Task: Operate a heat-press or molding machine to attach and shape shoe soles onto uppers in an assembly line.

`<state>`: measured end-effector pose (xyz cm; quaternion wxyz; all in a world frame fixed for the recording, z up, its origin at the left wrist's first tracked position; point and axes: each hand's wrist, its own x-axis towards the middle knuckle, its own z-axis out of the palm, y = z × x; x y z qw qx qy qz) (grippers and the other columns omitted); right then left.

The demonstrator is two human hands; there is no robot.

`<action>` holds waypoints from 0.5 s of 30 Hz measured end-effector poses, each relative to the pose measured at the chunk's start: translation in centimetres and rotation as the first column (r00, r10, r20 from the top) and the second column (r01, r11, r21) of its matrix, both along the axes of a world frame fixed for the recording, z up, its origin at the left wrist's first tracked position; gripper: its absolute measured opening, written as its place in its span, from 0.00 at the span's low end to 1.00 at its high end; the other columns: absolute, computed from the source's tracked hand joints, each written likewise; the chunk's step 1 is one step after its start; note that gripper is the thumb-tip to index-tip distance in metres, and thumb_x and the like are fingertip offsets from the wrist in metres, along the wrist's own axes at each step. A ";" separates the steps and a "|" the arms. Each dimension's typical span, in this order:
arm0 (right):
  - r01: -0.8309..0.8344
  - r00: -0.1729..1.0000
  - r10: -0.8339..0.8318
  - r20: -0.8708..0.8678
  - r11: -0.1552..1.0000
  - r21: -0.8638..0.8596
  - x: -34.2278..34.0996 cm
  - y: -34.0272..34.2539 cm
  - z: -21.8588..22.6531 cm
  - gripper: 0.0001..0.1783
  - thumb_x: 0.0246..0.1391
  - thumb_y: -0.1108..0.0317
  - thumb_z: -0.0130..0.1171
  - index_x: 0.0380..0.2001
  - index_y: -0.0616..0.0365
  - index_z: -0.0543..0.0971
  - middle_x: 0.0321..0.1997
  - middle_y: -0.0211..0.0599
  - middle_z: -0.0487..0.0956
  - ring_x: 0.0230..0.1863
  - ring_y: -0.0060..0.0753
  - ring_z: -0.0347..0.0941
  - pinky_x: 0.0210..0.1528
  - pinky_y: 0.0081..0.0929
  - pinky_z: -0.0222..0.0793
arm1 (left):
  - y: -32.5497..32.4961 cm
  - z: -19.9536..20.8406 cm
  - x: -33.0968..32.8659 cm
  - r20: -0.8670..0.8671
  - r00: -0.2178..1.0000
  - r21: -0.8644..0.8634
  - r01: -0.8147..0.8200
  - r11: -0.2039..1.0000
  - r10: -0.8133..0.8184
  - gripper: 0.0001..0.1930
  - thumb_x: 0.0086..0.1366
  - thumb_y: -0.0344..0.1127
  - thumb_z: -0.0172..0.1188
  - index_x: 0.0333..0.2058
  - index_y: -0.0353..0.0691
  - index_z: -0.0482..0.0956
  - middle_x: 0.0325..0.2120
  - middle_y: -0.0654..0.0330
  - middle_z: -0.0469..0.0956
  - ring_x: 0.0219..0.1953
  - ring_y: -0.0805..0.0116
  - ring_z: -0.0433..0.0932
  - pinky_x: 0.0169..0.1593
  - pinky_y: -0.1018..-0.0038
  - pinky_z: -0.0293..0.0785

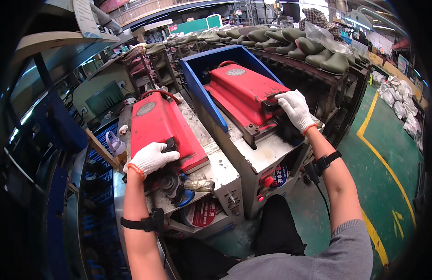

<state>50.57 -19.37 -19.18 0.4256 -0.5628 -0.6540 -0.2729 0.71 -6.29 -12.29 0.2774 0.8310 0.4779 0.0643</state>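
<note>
Two red machine covers with black handles stand side by side on worn, pale machine tops. My left hand (pixel 150 158), in a white knit glove with an orange cuff, is closed around the black handle (pixel 169 144) at the near end of the left red cover (pixel 155 122). Gloved the same way, my right hand (pixel 296 110) grips the black handle (pixel 270 103) on the right red cover (pixel 244 86). Parts of the fingers on both hands are hidden. Just below the left cover sits a blue-and-metal fitting (pixel 182 196) beside a worn, cloth-wrapped lever (pixel 199 185).
A blue metal guard (pixel 204 100) borders the right cover. Behind it, a rack carries many olive-green shoes (pixel 318 56). Red knobs (pixel 267 182) project from the right machine's front. White bags (pixel 402 102) lie on the green floor at right, past a yellow line (pixel 383 154).
</note>
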 end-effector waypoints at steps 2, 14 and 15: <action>-0.007 1.000 0.007 0.007 1.000 -0.001 0.3 0.0 0.0 0.10 0.67 0.61 0.61 0.40 0.52 0.87 0.36 0.35 0.84 0.41 0.44 0.77 0.51 0.40 0.67 | -0.3 0.2 0.2 0.015 1.000 -0.009 0.001 1.000 -0.001 0.25 0.64 0.57 0.69 0.36 0.36 0.87 0.20 0.63 0.76 0.24 0.74 0.74 0.30 0.71 0.68; 0.012 0.999 -0.015 -0.031 0.995 -0.098 -0.2 -0.3 0.3 0.11 0.68 0.63 0.58 0.42 0.55 0.86 0.39 0.38 0.85 0.45 0.47 0.80 0.57 0.44 0.67 | -0.7 0.2 -0.2 -0.014 1.000 0.080 -0.007 0.997 0.008 0.28 0.62 0.60 0.68 0.39 0.35 0.88 0.24 0.57 0.80 0.27 0.67 0.78 0.36 0.68 0.72; 0.010 0.999 -0.014 -0.032 0.995 -0.099 -0.2 -0.3 0.3 0.11 0.68 0.63 0.58 0.42 0.55 0.86 0.39 0.38 0.85 0.45 0.47 0.80 0.57 0.44 0.67 | -0.7 0.2 -0.2 -0.019 1.000 0.100 -0.004 0.995 0.006 0.28 0.62 0.60 0.68 0.40 0.35 0.88 0.25 0.55 0.82 0.29 0.65 0.81 0.38 0.67 0.74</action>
